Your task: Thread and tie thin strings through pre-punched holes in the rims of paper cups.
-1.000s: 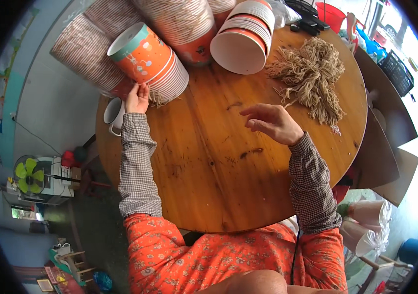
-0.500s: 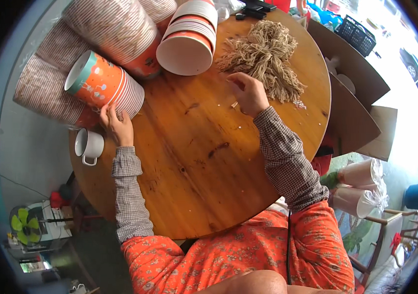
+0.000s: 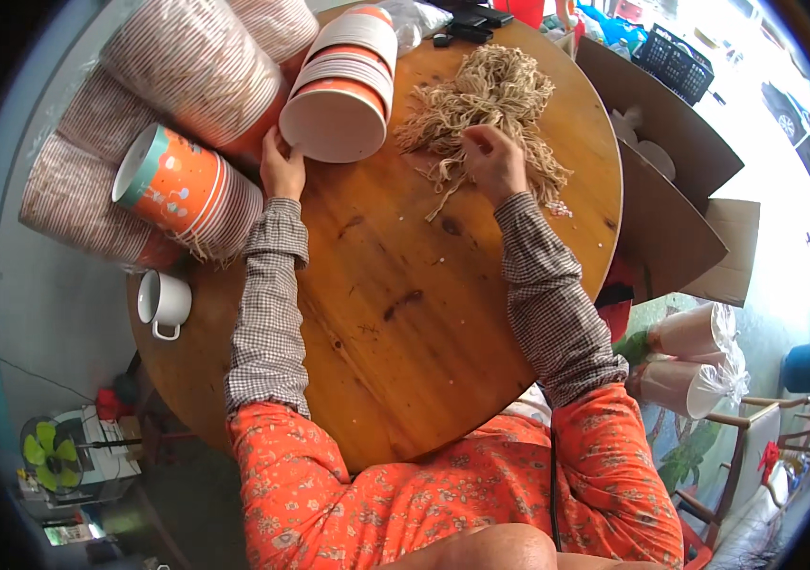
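Observation:
My left hand (image 3: 283, 171) is at the lower left rim of a white-lined paper bucket (image 3: 334, 123). Its thumb lies over the rim and the fingers sit outside, partly hidden. That bucket is the front one of a nested stack lying on its side. My right hand (image 3: 497, 163) is closed at the near side of a beige string bundle (image 3: 490, 85), its fingers curled together on strands. Loose strands spread from the bundle toward the table's middle. To the left, an orange and teal bucket stack (image 3: 182, 185) lies tilted, with string ends hanging at its lower side.
Plastic-wrapped bucket stacks (image 3: 191, 71) crowd the far left of the round wooden table (image 3: 376, 351). A white enamel mug (image 3: 168, 299) stands at its left edge. Open cardboard boxes (image 3: 661, 209) stand beyond the right edge. Small white bits dot the tabletop.
My left hand has moved right, from the orange and teal stack to the rim of the white-lined bucket. My right hand has closed at the string bundle, where strands now trail nearer me.

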Demonstrator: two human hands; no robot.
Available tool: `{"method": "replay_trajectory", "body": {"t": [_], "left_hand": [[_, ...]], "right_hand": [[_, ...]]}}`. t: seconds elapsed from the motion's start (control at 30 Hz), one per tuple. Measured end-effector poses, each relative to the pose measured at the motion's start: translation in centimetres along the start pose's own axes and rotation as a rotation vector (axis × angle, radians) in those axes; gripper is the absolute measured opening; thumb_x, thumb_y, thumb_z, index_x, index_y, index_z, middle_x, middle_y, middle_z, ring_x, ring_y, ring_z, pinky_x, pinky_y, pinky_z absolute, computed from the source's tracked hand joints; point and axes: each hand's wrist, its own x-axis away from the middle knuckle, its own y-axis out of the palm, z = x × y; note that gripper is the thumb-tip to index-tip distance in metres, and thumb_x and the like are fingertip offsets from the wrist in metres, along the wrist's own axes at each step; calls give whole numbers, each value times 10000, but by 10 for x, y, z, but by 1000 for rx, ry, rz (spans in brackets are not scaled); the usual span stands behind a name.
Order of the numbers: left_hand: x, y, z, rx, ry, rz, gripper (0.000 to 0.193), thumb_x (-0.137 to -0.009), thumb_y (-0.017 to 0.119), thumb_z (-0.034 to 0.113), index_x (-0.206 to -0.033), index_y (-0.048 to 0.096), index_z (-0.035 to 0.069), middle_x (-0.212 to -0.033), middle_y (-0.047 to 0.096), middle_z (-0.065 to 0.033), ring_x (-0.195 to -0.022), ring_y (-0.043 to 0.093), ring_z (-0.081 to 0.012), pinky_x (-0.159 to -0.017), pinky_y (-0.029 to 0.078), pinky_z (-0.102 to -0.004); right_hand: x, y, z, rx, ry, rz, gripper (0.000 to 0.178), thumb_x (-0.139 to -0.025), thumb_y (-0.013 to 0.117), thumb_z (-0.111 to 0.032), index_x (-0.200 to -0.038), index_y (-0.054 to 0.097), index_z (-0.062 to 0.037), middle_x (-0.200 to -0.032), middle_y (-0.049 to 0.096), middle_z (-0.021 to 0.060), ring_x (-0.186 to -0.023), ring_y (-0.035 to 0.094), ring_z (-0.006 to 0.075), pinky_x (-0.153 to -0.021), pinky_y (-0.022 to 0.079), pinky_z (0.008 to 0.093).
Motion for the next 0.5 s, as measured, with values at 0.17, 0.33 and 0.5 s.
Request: {"method": "replay_trajectory", "body": {"t": [0.17, 0.33, 0.5], "left_hand": [[-6, -3, -55, -285, -261, 40, 280, -805, 722, 141, -989, 611, -39, -831, 679, -132, -788, 665, -235, -728, 530, -345], [13, 29, -31, 186, -433, 81, 250, -820, 670, 81, -1025, 573, -23, -888, 652, -99, -721, 639, -150, -545, 517, -265], [19, 29, -6, 199, -390, -44, 313, -811, 610, 29, -1116, 544, 1, -978, 645, -91, -763, 641, -155, -561, 525, -261]], "right_hand": [[4, 5, -23, 54, 19, -329, 157, -838, 625, -131, -968, 625, -42, -859, 668, 123, -795, 649, 292, -730, 523, 377], [10, 11, -23, 186, -164, -511, 162, -851, 601, -136, -985, 636, -52, -957, 618, 112, -947, 603, 288, -826, 482, 390], [12, 8, -13, 376, -119, -470, 218, -884, 543, -165, -1044, 642, -55, -988, 636, 119, -950, 609, 309, -831, 491, 397]]}}
